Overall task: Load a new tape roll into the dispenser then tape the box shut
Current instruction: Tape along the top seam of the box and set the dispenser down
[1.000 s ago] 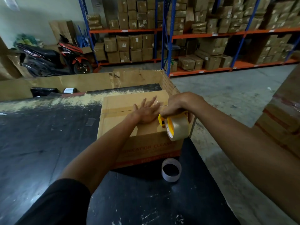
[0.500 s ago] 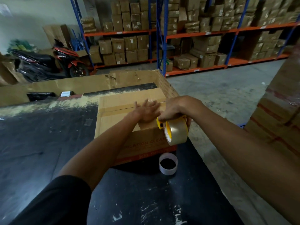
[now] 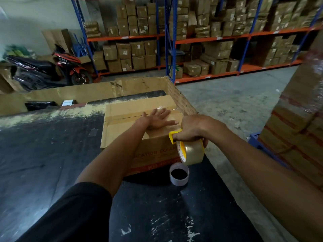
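Black table (image 3: 43,163); right hand (image 3: 194,130) hides most of yellow dispenser (image 3: 173,137).

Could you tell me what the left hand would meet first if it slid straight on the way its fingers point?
Probably the right hand gripping the tape dispenser: the left hand, flat on the box, points that way, though depth is unclear.

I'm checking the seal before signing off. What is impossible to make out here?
Head view only:
- Red print on the brown cardboard box: covered by the left forearm.
- Yellow plastic tape dispenser: mostly wrapped by the right hand.
- Flap seam: partly under the flat left hand.
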`<state>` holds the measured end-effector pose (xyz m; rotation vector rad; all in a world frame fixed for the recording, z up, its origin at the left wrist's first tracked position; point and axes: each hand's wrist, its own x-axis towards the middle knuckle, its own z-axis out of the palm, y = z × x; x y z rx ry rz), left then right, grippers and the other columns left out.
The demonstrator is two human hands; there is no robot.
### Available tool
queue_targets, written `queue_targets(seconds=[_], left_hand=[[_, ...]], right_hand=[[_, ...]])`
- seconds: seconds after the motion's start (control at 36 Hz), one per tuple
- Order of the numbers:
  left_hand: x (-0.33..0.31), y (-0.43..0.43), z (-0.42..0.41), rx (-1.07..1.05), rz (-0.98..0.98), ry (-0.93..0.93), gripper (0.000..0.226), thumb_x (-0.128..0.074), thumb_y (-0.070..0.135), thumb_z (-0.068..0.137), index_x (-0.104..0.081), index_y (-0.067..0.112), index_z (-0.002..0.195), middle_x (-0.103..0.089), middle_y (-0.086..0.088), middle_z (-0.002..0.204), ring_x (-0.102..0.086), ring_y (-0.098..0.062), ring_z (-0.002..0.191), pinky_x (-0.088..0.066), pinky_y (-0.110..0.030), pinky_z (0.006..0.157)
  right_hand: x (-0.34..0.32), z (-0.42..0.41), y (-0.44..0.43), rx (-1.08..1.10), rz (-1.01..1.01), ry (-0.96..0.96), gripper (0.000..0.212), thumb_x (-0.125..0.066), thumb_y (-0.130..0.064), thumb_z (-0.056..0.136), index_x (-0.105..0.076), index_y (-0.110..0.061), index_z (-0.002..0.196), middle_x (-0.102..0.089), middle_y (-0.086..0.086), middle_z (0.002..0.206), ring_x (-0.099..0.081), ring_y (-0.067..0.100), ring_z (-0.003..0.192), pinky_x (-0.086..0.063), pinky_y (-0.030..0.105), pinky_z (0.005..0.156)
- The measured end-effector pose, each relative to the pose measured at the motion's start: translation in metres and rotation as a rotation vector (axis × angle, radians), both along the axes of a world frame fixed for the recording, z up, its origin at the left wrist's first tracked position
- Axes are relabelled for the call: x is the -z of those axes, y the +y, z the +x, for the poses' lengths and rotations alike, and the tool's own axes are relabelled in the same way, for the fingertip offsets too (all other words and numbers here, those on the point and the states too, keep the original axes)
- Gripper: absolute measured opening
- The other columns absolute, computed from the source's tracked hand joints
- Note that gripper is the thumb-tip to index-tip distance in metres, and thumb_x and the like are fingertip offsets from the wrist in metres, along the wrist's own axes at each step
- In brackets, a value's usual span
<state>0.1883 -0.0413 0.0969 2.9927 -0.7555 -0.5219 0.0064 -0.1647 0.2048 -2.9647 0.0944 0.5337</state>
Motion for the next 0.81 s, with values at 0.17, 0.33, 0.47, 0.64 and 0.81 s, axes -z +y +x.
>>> queue_targets(seconds=[0.17, 0.33, 0.47, 0.64, 0.81], left_hand=[[0.0, 0.0, -0.001, 0.008, 0.005, 0.004, 0.108, -0.038, 0.091, 0.078, 0.009, 0.041, 0.161, 0.016, 0.011, 0.172, 0.014, -0.027, 0.16, 0.003, -0.073, 0.12], [0.004, 0.0, -0.001, 0.0, -0.014, -0.022, 0.108, -0.035, 0.094, 0.076, 0.008, 0.043, 0.161, 0.015, 0.013, 0.172, 0.013, -0.026, 0.16, 0.003, -0.073, 0.12], [0.004, -0.001, 0.001, -0.009, -0.016, -0.018, 0.111, -0.035, 0.096, 0.073, 0.008, 0.044, 0.161, 0.015, 0.013, 0.172, 0.013, -0.026, 0.16, 0.004, -0.072, 0.12], [0.005, 0.0, 0.002, -0.01, -0.018, -0.019, 0.116, -0.036, 0.099, 0.068, 0.009, 0.043, 0.16, 0.015, 0.014, 0.172, 0.013, -0.025, 0.16, 0.003, -0.072, 0.121], [0.007, -0.001, 0.002, -0.009, -0.022, -0.028, 0.116, -0.036, 0.099, 0.069, 0.008, 0.043, 0.161, 0.015, 0.014, 0.172, 0.013, -0.025, 0.16, 0.004, -0.072, 0.12]], right_hand=[[0.009, 0.001, -0.004, 0.023, 0.005, -0.04, 0.047, -0.06, -0.057, 0.091, -0.055, -0.011, 0.096, -0.052, 0.005, 0.079, -0.053, 0.019, 0.06, -0.045, 0.032, 0.05], [0.01, -0.006, -0.003, -0.007, -0.041, -0.093, 0.045, -0.059, -0.059, 0.091, -0.053, -0.014, 0.091, -0.052, 0.004, 0.079, -0.053, 0.02, 0.062, -0.049, 0.036, 0.059], [0.011, -0.011, -0.007, -0.031, -0.052, -0.107, 0.05, -0.06, -0.06, 0.09, -0.044, -0.018, 0.068, -0.05, 0.003, 0.074, -0.056, 0.026, 0.077, -0.044, 0.034, 0.068], [0.015, -0.006, -0.014, -0.001, -0.044, -0.091, 0.048, -0.056, -0.062, 0.087, -0.06, -0.015, 0.082, -0.06, 0.007, 0.091, -0.061, 0.027, 0.085, -0.045, 0.034, 0.067], [0.029, 0.006, -0.022, 0.111, 0.111, -0.009, 0.055, -0.06, -0.059, 0.089, -0.063, -0.007, 0.108, -0.064, 0.01, 0.101, -0.067, 0.027, 0.081, -0.061, 0.039, 0.062]])
